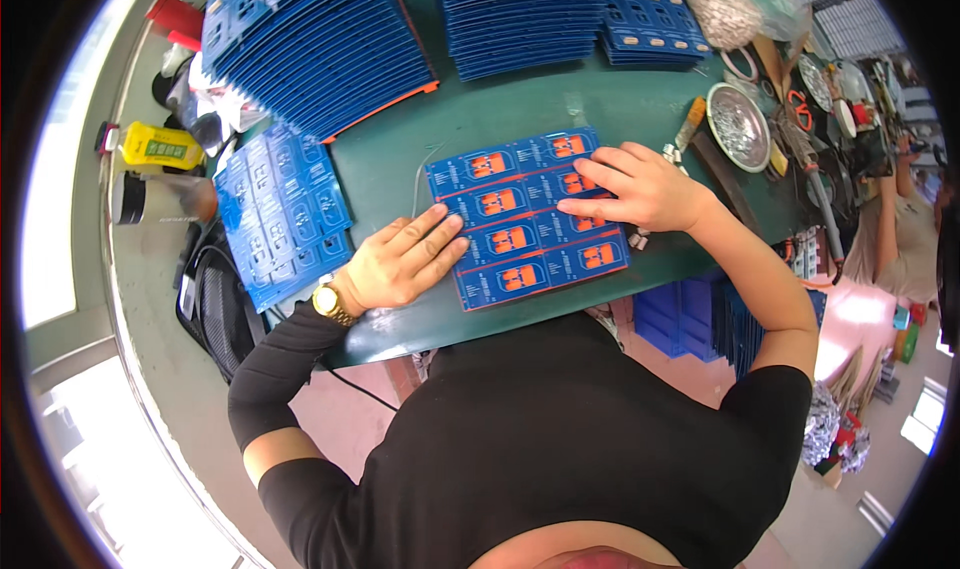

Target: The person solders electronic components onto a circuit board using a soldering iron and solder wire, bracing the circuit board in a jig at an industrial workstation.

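Steadying the board (530, 214) seems to be the step in hand: it lies flat on the worktop (380, 184), right in front of the person, slightly turned. The left hand (395, 264) is palm down, fingers extended and a little apart, their tips resting on the board's left edge. The right hand (645, 191) is also unclenched, its fingers spread over the board's upper right part; neither hand appears to pinch anything, though both thumbs are hard to make out. Orange patches show in rows across the board; whether they are fitted parts or something showing through from beneath, I cannot tell. Beyond the board stand a left stack (310, 59), a middle stack (525, 19) and a right stack (655, 14) of similar blue panels; more panels (285, 214) lie to its left. To its right are a bowl (738, 127) and, just beside its edge, small white bits (638, 239). Judging by this pose, the next move calls for even, light pressure at both sides, or fingertips under the edges if the board is to be lifted.
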`<state>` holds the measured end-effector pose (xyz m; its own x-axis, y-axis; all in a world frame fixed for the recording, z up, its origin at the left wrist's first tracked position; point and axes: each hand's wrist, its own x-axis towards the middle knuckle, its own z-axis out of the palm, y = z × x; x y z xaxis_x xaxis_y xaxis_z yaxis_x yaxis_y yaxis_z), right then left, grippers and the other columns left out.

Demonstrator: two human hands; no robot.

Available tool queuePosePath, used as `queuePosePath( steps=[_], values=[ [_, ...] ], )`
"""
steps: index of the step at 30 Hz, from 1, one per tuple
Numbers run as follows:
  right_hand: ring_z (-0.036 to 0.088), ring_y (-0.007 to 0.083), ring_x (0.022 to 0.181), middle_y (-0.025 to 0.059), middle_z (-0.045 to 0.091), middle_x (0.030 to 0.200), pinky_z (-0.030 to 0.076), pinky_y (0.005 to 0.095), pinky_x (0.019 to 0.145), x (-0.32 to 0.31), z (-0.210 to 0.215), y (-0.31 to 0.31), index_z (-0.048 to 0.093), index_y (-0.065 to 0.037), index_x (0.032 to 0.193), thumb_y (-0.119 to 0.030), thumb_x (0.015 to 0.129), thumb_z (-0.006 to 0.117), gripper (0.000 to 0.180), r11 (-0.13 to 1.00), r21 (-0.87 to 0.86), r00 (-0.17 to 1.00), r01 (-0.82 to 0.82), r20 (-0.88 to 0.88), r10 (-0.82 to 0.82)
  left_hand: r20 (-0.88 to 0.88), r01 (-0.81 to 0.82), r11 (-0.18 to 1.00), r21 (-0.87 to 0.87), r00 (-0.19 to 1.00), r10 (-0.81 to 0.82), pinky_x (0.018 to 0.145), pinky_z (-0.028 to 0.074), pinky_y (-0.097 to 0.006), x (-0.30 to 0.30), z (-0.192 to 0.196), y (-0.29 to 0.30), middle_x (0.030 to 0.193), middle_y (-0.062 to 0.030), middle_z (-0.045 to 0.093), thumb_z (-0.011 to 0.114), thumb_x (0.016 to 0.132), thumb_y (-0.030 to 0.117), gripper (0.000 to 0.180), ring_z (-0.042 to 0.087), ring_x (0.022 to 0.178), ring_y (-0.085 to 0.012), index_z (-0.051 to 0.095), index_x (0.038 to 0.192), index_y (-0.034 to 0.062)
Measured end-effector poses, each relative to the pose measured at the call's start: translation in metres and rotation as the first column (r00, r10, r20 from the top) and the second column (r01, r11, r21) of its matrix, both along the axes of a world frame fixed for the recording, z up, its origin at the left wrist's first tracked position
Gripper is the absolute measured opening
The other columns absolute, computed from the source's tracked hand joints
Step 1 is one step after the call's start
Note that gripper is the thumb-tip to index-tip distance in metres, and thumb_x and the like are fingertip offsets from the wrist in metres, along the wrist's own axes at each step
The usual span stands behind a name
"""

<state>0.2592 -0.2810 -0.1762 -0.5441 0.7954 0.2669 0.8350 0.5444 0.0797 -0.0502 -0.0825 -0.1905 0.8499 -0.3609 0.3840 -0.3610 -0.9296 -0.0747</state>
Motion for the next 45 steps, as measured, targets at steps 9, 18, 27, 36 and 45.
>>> queuePosePath(
  steps=[9,18,27,36,45],
  values=[
    [0.054,0.0109,0.07,0.0134,0.062,0.105,0.043,0.0228,0.059,-0.007,-0.025,-0.116,0.053,0.001,0.127,-0.002,0.092,0.053,0.034,0.302,0.004,-0.013,0.953,-0.999,0.053,-0.003,0.055,0.998,0.035,0.998,-0.055,0.075,0.055,-0.036,0.009,0.011,0.002,0.113,-0.0169,0.065,0.063,0.075,0.009,0.031,0.063,0.103,-0.0317,0.066,0.105,0.0014],
    [0.041,0.0033,0.053,0.005,0.06,0.079,0.027,0.018,0.041,0.097,-0.023,-0.18,0.059,0.0,0.115,-0.015,0.093,0.061,0.026,0.229,-0.151,-0.209,0.962,-0.943,0.257,-0.036,0.011,0.999,-0.037,0.999,-0.013,0.085,0.051,-0.041,0.009,0.003,-0.001,0.111,-0.0127,0.06,0.062,0.075,0.012,0.034,0.059,0.104,-0.027,0.063,0.108,0.0034],
    [0.033,-0.0011,0.045,-0.0014,0.057,0.068,0.02,0.0165,0.038,0.142,-0.033,-0.161,0.064,-0.002,0.116,-0.018,0.091,0.065,0.03,0.217,-0.277,-0.271,0.936,-0.961,-0.057,-0.074,-0.643,0.652,-0.403,0.733,0.677,0.08,0.043,-0.043,0.011,-0.006,-0.001,0.101,-0.0149,0.054,0.067,0.076,0.005,0.028,0.052,0.088,-0.0346,0.062,0.104,0.0034],
    [0.045,0.0018,0.058,0.0021,0.065,0.087,0.029,0.0175,0.045,0.142,-0.019,-0.181,0.064,0.0,0.116,-0.015,0.088,0.065,0.032,0.145,-0.205,-0.171,0.968,-0.961,-0.22,-0.256,-0.797,0.499,-0.341,0.59,0.766,0.071,0.046,-0.04,0.017,-0.024,0.015,0.086,-0.0138,0.057,0.068,0.077,0.007,0.015,0.055,0.081,-0.032,0.059,0.088,0.0017],
    [0.055,0.0096,0.061,0.0109,0.065,0.078,0.042,0.0185,0.053,0.036,-0.008,-0.159,0.062,0.006,0.104,-0.002,0.083,0.067,0.023,-0.173,0.148,0.132,0.974,-0.986,-0.101,-0.158,-0.746,0.481,-0.461,0.603,0.782,0.078,0.045,-0.042,0.027,-0.026,0.011,0.092,-0.0178,0.056,0.065,0.082,0.005,0.011,0.054,0.088,-0.0368,0.057,0.087,-0.0004]
  ],
)
